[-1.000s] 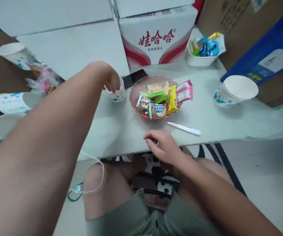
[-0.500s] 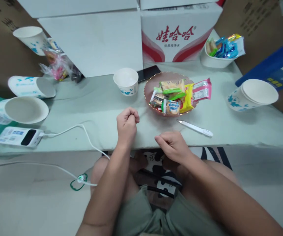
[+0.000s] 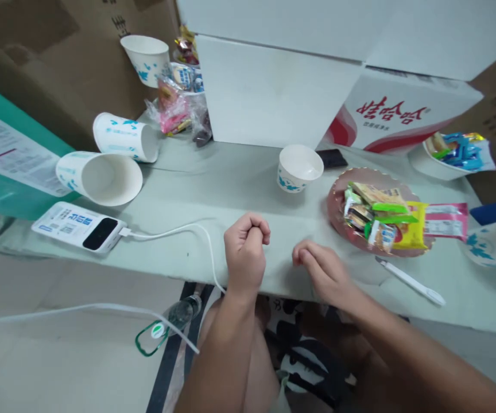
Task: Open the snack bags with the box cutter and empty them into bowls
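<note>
My left hand (image 3: 247, 252) is closed in a fist above the front part of the table, just right of a white cable (image 3: 202, 228). To its right, my right hand (image 3: 323, 269) is also closed, fingers curled in and thumb alongside. Nothing shows in either hand. Beyond them stands a white paper cup (image 3: 293, 179) with blue leaf prints. Right of my right hand lie a slim white knife-like tool (image 3: 411, 281) and a pinkish scalloped plate (image 3: 337, 198) holding several wrapped snacks (image 3: 381, 209).
The cable runs from a white power bank (image 3: 78, 228) at left. Two paper cups (image 3: 110, 178) lie tipped near it. White cartons (image 3: 274, 92) line the back, with a dark phone-like object (image 3: 333, 159) before them. A snack-filled tub (image 3: 440, 163) and stacked cups (image 3: 493, 244) are at right.
My view has turned left, so the table things sit further right in the picture. My right hand has moved left, away from the white tool and further over the table. Both hands stay closed.
</note>
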The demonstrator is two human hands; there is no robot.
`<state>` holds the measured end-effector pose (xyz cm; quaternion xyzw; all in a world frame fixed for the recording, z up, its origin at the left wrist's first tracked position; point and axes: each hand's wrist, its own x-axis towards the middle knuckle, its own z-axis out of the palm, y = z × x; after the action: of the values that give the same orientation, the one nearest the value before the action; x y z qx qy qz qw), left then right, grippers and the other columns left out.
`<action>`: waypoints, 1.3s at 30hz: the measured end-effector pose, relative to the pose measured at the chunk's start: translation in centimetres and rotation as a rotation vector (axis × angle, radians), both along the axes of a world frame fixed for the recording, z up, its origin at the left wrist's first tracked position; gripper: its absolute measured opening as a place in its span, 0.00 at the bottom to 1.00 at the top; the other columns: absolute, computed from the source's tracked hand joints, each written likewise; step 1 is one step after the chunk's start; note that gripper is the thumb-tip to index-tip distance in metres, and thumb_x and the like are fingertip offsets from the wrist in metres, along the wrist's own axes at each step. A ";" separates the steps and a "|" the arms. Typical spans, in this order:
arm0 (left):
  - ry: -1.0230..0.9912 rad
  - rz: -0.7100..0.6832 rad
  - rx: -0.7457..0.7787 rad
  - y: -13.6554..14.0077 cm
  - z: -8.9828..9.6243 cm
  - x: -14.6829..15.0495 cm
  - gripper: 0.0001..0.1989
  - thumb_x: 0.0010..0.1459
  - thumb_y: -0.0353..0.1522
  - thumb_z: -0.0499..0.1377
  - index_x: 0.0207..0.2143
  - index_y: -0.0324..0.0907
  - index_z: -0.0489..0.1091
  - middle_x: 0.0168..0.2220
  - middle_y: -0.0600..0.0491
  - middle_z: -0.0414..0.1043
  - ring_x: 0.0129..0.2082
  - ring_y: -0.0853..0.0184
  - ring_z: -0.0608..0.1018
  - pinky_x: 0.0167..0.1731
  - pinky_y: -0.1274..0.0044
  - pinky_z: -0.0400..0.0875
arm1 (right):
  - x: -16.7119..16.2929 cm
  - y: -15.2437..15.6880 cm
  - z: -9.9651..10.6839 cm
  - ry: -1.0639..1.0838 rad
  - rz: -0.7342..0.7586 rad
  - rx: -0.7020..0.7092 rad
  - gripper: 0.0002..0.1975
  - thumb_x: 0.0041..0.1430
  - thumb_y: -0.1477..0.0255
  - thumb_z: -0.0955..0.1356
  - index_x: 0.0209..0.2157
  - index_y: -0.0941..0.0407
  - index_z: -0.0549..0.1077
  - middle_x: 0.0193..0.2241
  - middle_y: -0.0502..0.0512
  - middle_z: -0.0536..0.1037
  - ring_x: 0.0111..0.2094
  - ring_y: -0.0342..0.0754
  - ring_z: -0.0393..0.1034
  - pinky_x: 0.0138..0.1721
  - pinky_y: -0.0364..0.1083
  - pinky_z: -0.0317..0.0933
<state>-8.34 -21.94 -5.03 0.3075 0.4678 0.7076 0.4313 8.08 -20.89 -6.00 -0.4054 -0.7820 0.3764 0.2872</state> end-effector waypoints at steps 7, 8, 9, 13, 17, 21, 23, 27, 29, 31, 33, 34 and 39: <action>-0.107 0.105 0.015 -0.7 0.3 -1.3 0.12 0.51 0.21 0.52 0.21 0.43 0.67 0.19 0.58 0.63 0.22 0.72 0.65 0.24 0.77 0.57 | -15.5 14.5 -0.1 -0.065 0.088 -0.012 0.31 0.53 0.83 0.63 0.59 0.53 0.67 0.52 0.57 0.77 0.45 0.49 0.74 0.50 0.50 0.67; -0.108 0.097 0.008 -0.8 0.4 -1.5 0.12 0.51 0.21 0.51 0.21 0.43 0.67 0.19 0.58 0.63 0.22 0.72 0.65 0.24 0.77 0.57 | -17.9 16.6 -0.1 -0.122 0.090 -0.030 0.36 0.53 0.84 0.63 0.64 0.52 0.64 0.56 0.58 0.76 0.46 0.50 0.74 0.50 0.50 0.68; -0.108 0.089 0.000 -0.9 0.4 -1.6 0.12 0.51 0.21 0.51 0.21 0.43 0.67 0.19 0.58 0.63 0.22 0.72 0.65 0.24 0.77 0.57 | -20.0 18.4 -0.2 -0.177 0.080 -0.036 0.40 0.53 0.85 0.63 0.67 0.52 0.61 0.57 0.57 0.75 0.46 0.51 0.74 0.51 0.51 0.68; -0.082 0.077 -0.049 -1.0 0.4 -2.5 0.11 0.51 0.23 0.51 0.20 0.43 0.66 0.19 0.58 0.63 0.22 0.71 0.66 0.24 0.77 0.59 | -26.0 23.1 -0.2 -0.231 0.046 -0.008 0.41 0.59 0.82 0.65 0.72 0.56 0.53 0.59 0.56 0.76 0.51 0.48 0.72 0.58 0.49 0.64; -0.043 0.074 -0.078 -0.7 0.2 -3.5 0.11 0.50 0.24 0.50 0.20 0.44 0.65 0.19 0.57 0.62 0.22 0.71 0.67 0.23 0.77 0.60 | -28.0 24.1 -1.2 -0.215 -0.017 -0.016 0.28 0.66 0.79 0.62 0.67 0.62 0.63 0.60 0.54 0.74 0.58 0.46 0.68 0.63 0.46 0.57; -0.042 0.074 -0.077 -0.5 -0.3 -4.0 0.11 0.51 0.24 0.50 0.20 0.44 0.65 0.19 0.55 0.63 0.22 0.69 0.67 0.23 0.75 0.61 | -26.2 21.7 -2.3 -0.135 -0.067 -0.011 0.24 0.65 0.77 0.62 0.62 0.59 0.69 0.57 0.53 0.76 0.57 0.48 0.70 0.62 0.46 0.61; -0.051 0.082 -0.065 -0.5 -0.4 -4.0 0.11 0.51 0.23 0.51 0.20 0.44 0.65 0.19 0.55 0.63 0.22 0.68 0.66 0.24 0.75 0.61 | -23.7 18.9 -2.2 -0.034 -0.046 -0.033 0.22 0.62 0.76 0.64 0.58 0.57 0.71 0.51 0.53 0.79 0.50 0.49 0.74 0.55 0.48 0.67; -0.018 0.194 -0.080 -0.4 -0.5 -3.8 0.07 0.55 0.25 0.53 0.26 0.44 0.66 0.25 0.55 0.67 0.27 0.69 0.69 0.30 0.76 0.67 | -15.8 10.8 -1.2 0.154 0.018 -0.062 0.23 0.59 0.71 0.65 0.56 0.52 0.71 0.56 0.56 0.76 0.48 0.49 0.75 0.50 0.48 0.70; 0.000 0.249 -0.087 -0.2 -0.6 -3.4 0.03 0.57 0.30 0.58 0.36 0.44 0.68 0.38 0.52 0.72 0.39 0.67 0.75 0.41 0.75 0.72 | -11.2 6.5 -0.7 0.222 -0.012 -0.070 0.23 0.60 0.67 0.67 0.57 0.50 0.70 0.59 0.58 0.74 0.52 0.52 0.74 0.50 0.49 0.70; -0.002 0.146 -0.071 0.0 -0.7 -2.8 0.17 0.56 0.35 0.64 0.47 0.45 0.66 0.52 0.47 0.71 0.54 0.61 0.75 0.53 0.71 0.72 | -6.9 2.6 -0.5 0.269 -0.073 -0.058 0.21 0.62 0.63 0.69 0.56 0.48 0.70 0.57 0.59 0.75 0.54 0.54 0.73 0.50 0.51 0.71; -0.019 -0.157 -0.036 0.1 -0.8 -1.9 0.30 0.52 0.37 0.68 0.55 0.46 0.62 0.58 0.44 0.69 0.59 0.57 0.74 0.54 0.69 0.73 | -2.9 -0.7 -0.7 0.316 -0.117 -0.052 0.18 0.64 0.59 0.70 0.53 0.47 0.71 0.52 0.58 0.78 0.51 0.54 0.74 0.49 0.52 0.71; -0.029 -0.325 -0.012 0.1 -0.9 -1.3 0.35 0.51 0.36 0.69 0.59 0.47 0.59 0.59 0.43 0.69 0.58 0.56 0.75 0.53 0.68 0.74 | -1.1 -2.1 -0.8 0.329 -0.134 -0.060 0.18 0.64 0.57 0.69 0.52 0.48 0.72 0.49 0.58 0.78 0.49 0.54 0.75 0.48 0.53 0.71; 0.131 -0.649 0.096 0.1 -0.9 1.7 0.46 0.48 0.35 0.73 0.65 0.51 0.55 0.61 0.43 0.69 0.53 0.57 0.80 0.51 0.67 0.77 | 5.8 -6.7 -1.2 0.271 -0.183 -0.207 0.21 0.65 0.52 0.69 0.52 0.48 0.71 0.49 0.60 0.78 0.47 0.54 0.77 0.45 0.53 0.72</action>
<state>-6.60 -21.81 -5.88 0.5053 0.3382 0.5331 0.5883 13.86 -27.58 -7.23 -0.4478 -0.6531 0.4782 0.3799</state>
